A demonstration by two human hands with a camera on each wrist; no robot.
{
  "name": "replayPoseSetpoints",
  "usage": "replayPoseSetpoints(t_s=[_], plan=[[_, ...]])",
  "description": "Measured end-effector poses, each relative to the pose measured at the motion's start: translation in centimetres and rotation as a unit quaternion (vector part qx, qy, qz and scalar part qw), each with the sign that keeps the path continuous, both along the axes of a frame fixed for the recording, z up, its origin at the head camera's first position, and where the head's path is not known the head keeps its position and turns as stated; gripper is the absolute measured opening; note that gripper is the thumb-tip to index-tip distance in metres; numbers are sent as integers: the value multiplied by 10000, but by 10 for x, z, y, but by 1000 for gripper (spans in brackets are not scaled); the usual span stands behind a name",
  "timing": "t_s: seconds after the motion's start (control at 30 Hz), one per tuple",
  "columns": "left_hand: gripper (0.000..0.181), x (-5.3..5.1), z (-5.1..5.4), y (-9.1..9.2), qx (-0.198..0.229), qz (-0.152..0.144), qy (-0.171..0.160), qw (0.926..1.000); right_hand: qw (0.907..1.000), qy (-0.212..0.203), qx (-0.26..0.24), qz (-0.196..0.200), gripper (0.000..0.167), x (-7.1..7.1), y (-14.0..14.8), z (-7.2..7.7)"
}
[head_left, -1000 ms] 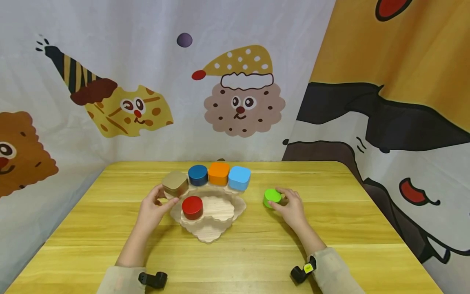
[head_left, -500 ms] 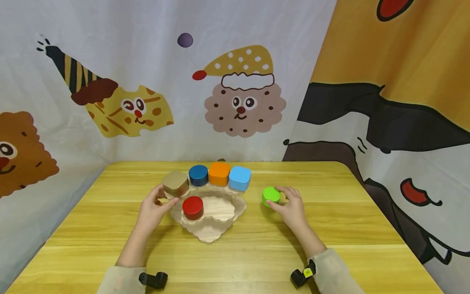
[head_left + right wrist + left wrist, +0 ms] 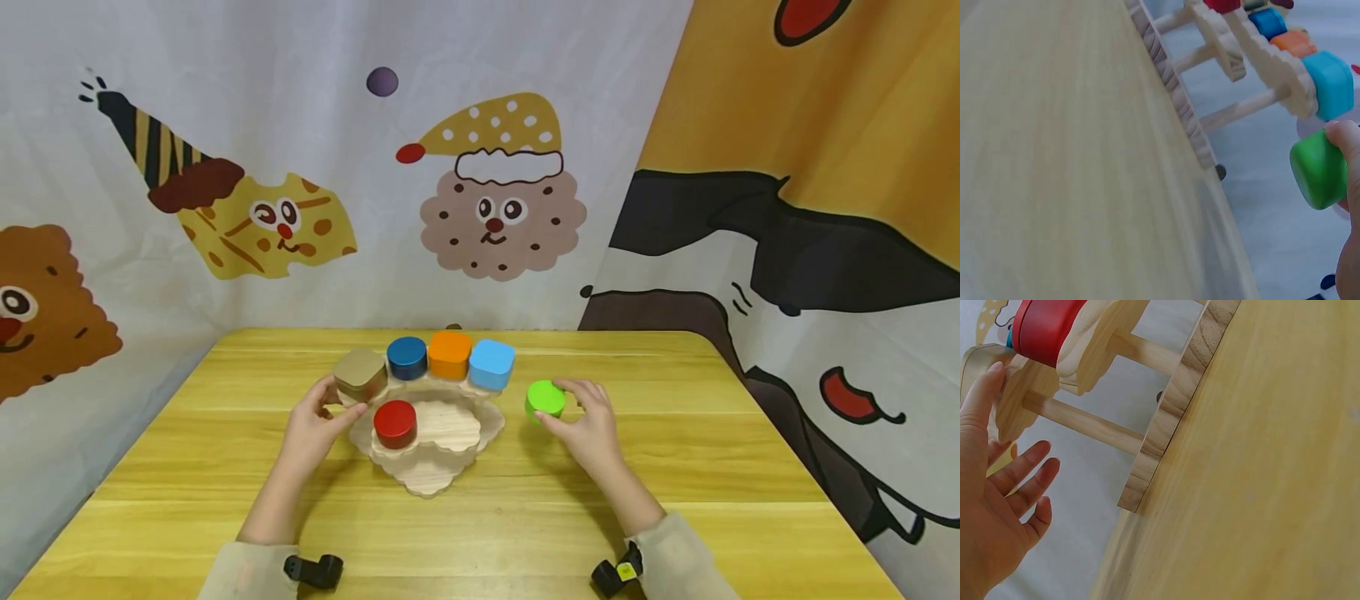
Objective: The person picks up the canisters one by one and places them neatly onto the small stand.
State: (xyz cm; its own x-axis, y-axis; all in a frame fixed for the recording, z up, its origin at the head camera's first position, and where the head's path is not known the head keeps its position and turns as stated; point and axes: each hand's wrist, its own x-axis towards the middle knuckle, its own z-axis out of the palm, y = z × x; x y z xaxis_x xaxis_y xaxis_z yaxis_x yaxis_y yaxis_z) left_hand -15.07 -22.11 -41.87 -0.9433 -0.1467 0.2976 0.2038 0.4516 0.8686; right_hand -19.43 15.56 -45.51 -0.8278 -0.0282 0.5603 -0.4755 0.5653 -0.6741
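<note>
A wooden tiered stand (image 3: pixel 427 475) stands on the table, with posts under its two scalloped tiers. A gold block (image 3: pixel 359 375) sits at the left end of the upper tier. My left hand (image 3: pixel 318 421) pinches it between thumb and index finger, while the other fingers (image 3: pixel 1022 472) spread loosely below. Along that tier follow a dark blue block (image 3: pixel 407 358), an orange block (image 3: pixel 450 355) and a light blue block (image 3: pixel 492 365). The lower tier carries a red block (image 3: pixel 395 424) at its left. Right of the stand, my right hand (image 3: pixel 592 425) holds a green block (image 3: pixel 545 401) above the table.
Bare wood shows on the lower tier (image 3: pixel 448 425) beside the red block. The wooden table (image 3: pixel 480 542) reaches back to a printed curtain (image 3: pixel 300 100). Each wrist wears a small black camera, the left camera (image 3: pixel 315 572) and the right camera (image 3: pixel 611 577).
The right hand has brought the green block a little left, toward the stand. The left hand has stayed at the gold block, and the stand's blocks keep their places.
</note>
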Motion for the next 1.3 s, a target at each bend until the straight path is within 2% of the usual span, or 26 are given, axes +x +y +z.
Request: replayPoseSetpoints(t_s=[0.2, 0.27, 0.63, 0.8, 1.0, 1.07, 1.3], plan=[[48, -14, -24, -10, 43, 9, 38, 10000, 9996, 264, -125, 61, 55, 6, -6, 10], [48, -16, -28, -12, 17, 13, 44, 10000, 9992, 351, -160, 77, 54, 9, -8, 15], [48, -16, -30, -13, 46, -22, 98, 9999, 9979, 520, -322, 230, 55, 26, -21, 35], [47, -14, -25, -10, 84, -6, 35, 10000, 9981, 446, -296, 304, 56, 33, -30, 41], [44, 0, 0, 1, 10, -46, 101, 9999, 9971, 372, -364, 553, 56, 40, -45, 43], [43, 3, 5, 3, -15, -35, 76, 10000, 9967, 371, -387, 611, 56, 42, -51, 42], [43, 4, 5, 3, -5, -43, 111, 9999, 9966, 221, -451, 654, 57, 43, -72, 36]])
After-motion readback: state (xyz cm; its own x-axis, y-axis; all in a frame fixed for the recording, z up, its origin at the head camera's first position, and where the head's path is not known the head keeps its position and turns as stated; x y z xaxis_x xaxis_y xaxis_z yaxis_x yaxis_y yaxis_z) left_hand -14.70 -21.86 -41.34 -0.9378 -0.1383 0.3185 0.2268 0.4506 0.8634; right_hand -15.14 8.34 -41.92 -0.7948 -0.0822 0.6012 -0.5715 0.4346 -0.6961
